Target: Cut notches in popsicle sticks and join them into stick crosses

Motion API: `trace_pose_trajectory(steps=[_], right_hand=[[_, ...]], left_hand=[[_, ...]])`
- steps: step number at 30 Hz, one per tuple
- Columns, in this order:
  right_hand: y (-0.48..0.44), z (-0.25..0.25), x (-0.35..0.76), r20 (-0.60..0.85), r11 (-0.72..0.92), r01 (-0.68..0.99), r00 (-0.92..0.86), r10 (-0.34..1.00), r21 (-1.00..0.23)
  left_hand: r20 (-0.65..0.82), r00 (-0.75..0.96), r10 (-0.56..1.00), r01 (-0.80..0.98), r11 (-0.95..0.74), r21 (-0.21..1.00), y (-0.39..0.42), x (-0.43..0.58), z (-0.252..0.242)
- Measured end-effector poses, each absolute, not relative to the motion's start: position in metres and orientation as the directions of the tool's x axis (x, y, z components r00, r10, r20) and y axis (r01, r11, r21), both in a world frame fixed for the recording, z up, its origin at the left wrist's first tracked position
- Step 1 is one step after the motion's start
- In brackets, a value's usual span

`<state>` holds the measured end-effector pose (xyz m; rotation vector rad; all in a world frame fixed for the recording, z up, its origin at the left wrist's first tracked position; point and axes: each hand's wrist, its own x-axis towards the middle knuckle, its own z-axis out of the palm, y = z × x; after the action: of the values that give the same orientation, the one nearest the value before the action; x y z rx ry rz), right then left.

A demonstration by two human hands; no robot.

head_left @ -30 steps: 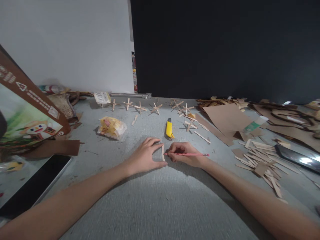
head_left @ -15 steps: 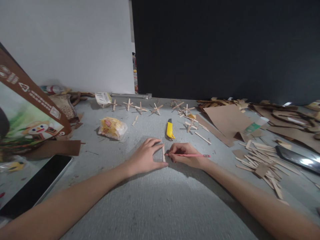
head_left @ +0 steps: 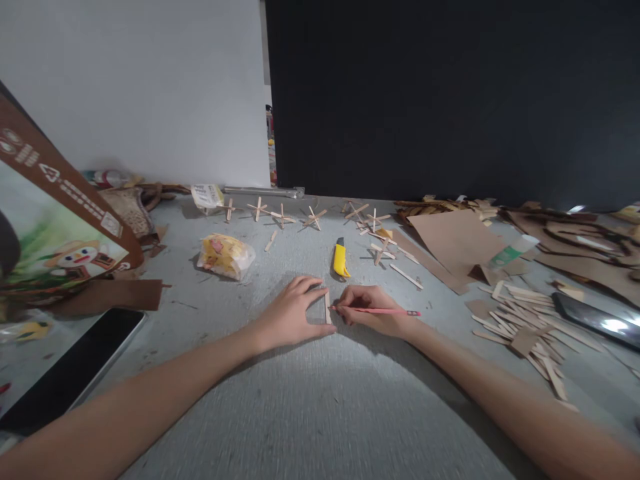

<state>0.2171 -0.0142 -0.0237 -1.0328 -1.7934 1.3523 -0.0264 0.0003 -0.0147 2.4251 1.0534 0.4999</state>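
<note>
A wooden craft stick (head_left: 328,309) lies on the grey table (head_left: 320,413), on the near side of the yellow utility knife (head_left: 340,259). The left hand (head_left: 293,312) steadies it between thumb and fingers, which partly cover its ends. The right hand (head_left: 373,309) grips a pink pencil (head_left: 387,311); whether its tip touches the stick is hard to make out. Well left of the knife, a smartphone (head_left: 75,363) runs partly behind the left forearm, and a printed brown package (head_left: 65,213) is cut off by the frame edge. To the knife's right, loose craft sticks (head_left: 553,377) overlap, hiding one another.
</note>
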Motion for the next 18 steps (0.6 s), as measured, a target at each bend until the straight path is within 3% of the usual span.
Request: trace_pose_trajectory(steps=[13, 18], right_hand=[[-0.014, -0.023, 0.217, 0.046, 0.163, 0.2, -0.486, 0.873, -0.966], [-0.012, -0.028, 0.218, 0.103, 0.201, 0.141, -0.512, 0.853, -0.969]], left_hand=[[0.163, 0.635, 0.755, 0.582, -0.606, 0.542, 0.001, -0.024, -0.009], [0.146, 0.592, 0.792, 0.592, -0.551, 0.588, -0.047, -0.027, -0.007]])
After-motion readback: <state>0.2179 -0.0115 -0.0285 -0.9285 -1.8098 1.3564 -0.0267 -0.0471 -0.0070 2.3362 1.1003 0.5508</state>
